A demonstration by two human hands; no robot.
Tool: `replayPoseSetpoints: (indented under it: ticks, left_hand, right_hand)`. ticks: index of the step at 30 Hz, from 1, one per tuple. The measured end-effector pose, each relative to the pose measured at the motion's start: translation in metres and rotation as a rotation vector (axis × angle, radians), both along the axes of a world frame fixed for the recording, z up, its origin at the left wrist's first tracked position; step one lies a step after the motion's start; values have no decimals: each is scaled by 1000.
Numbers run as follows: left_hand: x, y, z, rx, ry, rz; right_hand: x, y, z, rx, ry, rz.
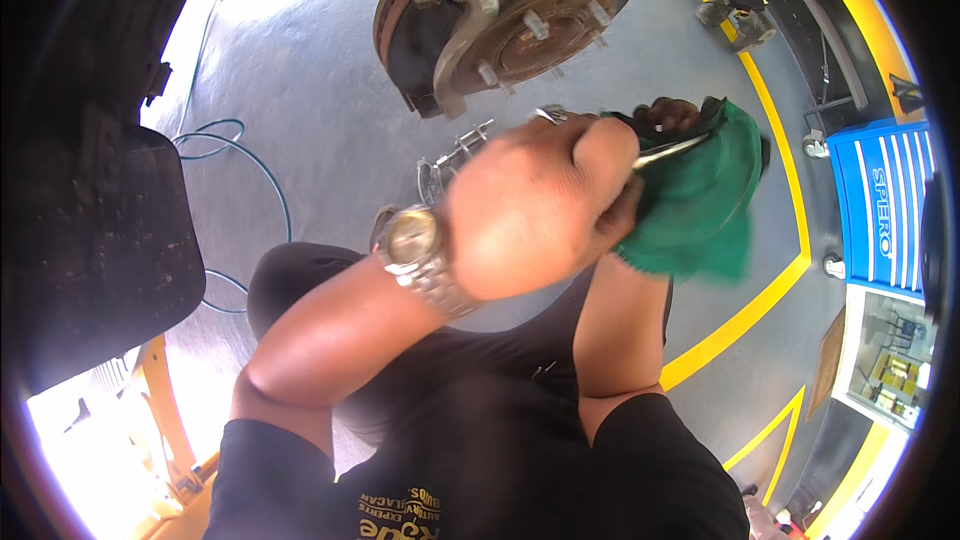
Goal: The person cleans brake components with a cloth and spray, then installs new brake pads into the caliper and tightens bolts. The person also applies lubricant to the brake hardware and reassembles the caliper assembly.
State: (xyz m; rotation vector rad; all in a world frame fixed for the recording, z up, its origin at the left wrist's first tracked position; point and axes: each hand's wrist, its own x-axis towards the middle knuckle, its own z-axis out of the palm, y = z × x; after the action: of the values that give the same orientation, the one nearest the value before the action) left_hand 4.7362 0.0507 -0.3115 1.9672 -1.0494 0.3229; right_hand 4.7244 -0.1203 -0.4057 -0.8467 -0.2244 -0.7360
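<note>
In front of me my left hand (545, 190), with a metal watch (412, 238) on its wrist, is closed, thumb and fingers pinched on a thin pale-edged piece (670, 151). Most of that piece is hidden by the hand and by a green cloth (705, 205). My right hand (672, 116) is wrapped in the cloth and grips it around the piece's far end; only some fingertips show above. Both hands are slightly blurred. A metal part with a rod (458, 152) shows just beyond my left hand, partly covered by it.
Above my hands hangs a brake disc with a rusty hub (530, 35) and studs. A dark panel (110, 250) is at the left, by a blue-green hose (270, 175) on the floor. At right stand a blue tool cabinet (880, 205) and a person's shoes (745, 28).
</note>
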Motion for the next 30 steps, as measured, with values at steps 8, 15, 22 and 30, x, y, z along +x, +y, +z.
replayPoseSetpoints:
  ticks: [8,15,22,30]
  left_hand:
    - [23,79,-1,662,285,-33]
    - [29,105,-10,687,422,-77]
    - [34,97,-21,708,399,-147]
    - [39,85,-18,752,420,-184]
  right_hand:
    - [-59,6,-190,-1668,793,193]
    - [-42,-43,-306,-514,1913,107]
    - [-46,-38,-370,-586,1624,-484]
    - [-56,-1,-366,-845,1598,-398]
